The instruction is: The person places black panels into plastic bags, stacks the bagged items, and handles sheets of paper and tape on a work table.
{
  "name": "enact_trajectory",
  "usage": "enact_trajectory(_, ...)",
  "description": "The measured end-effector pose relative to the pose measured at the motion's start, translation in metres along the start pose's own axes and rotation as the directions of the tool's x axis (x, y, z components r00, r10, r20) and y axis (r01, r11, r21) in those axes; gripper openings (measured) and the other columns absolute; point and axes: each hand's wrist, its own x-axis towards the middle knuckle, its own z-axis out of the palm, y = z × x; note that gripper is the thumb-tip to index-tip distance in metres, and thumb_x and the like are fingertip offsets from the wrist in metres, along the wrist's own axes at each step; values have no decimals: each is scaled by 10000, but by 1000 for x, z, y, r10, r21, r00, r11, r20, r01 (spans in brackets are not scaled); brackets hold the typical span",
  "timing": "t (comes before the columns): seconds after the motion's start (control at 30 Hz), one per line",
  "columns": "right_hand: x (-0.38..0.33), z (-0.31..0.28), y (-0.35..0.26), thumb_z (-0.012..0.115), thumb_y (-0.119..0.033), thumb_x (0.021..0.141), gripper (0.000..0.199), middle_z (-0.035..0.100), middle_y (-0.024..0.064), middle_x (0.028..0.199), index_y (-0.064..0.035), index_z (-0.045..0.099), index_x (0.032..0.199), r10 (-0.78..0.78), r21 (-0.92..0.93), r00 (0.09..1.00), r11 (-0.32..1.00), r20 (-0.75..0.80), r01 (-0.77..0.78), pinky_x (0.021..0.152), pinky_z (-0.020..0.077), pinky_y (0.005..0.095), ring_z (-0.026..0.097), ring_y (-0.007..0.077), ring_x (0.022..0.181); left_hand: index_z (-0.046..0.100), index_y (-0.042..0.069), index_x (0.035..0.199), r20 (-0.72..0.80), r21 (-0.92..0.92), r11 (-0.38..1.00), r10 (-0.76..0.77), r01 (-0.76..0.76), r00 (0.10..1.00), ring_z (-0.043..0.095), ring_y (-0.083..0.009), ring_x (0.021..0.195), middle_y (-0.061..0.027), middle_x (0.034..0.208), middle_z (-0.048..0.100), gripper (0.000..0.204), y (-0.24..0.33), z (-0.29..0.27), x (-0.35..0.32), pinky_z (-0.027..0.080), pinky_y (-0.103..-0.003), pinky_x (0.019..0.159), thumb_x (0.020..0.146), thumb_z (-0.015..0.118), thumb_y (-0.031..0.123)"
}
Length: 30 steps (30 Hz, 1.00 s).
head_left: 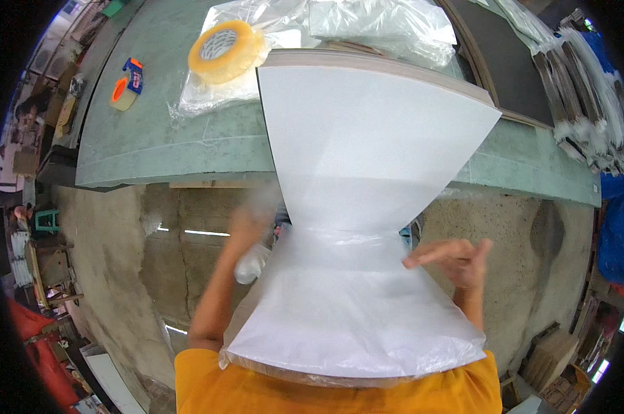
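"What surrounds the white, flat-faced board stack (374,138)?"

"Pale green table (167,138) under its far end! Beyond that, crumpled clear plastic sheeting (384,24); off its upper left corner, a fat yellow tape roll (244,61), then an orange-and-blue tape dispenser (134,81). Clear film (353,303) covers its near end!"

"Hands?"

"Left hand (251,224) blurs beside its left edge: finger spread and hold, can't tell! Right hand (453,261) by its right edge, fingers extended, loosely apart, contact unclear!"

One white-topped board stack (363,159), one large tape roll (230,63), one tape dispenser (130,84)
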Motion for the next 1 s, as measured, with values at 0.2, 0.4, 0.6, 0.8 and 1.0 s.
enact_trajectory(0.2,28,47,-20,187,-612,820,830,213,236,1336,55,129,1311,194,-138,632,981,750,-138,1010,147,382,185,323,1260,562,55,988,696,-669,725,688,-163,205,569,-230,796,-122,882,592,202,135,-87,-55,442,-301,709,808,539,144)
enact_trajectory(0.4,7,23,91,244,-502,870,673,141,237,1356,10,202,1305,623,-777,764,561,170,-284,1031,81,395,127,302,1277,536,12,879,586,-284,910,415,-303,696,563,-307,750,-169,823,578,214,22,77,-26,440,-366,665,800,523,211)
enact_trajectory(0.6,62,-4,88,305,-565,832,738,413,216,1205,47,302,1245,694,-796,705,504,143,-334,911,327,349,430,344,1065,549,19,811,623,-96,861,443,-499,644,559,-270,669,-153,732,566,222,94,68,32,423,-365,601,798,549,240)
enact_trajectory(0.8,115,28,-18,640,-273,736,402,576,121,953,-30,529,1037,146,-455,975,866,-165,-207,712,432,335,545,228,855,518,42,1048,-198,-525,500,715,-689,670,523,-205,765,-105,789,550,453,225,-29,31,409,-329,717,715,652,319)
enact_trajectory(1.0,107,33,-34,720,-61,633,388,586,36,931,-17,553,981,-51,-169,880,985,-472,-34,756,431,269,542,125,846,427,2,1156,183,-477,826,427,-300,886,542,-189,890,-115,913,584,534,194,-46,29,423,-313,799,709,663,175)
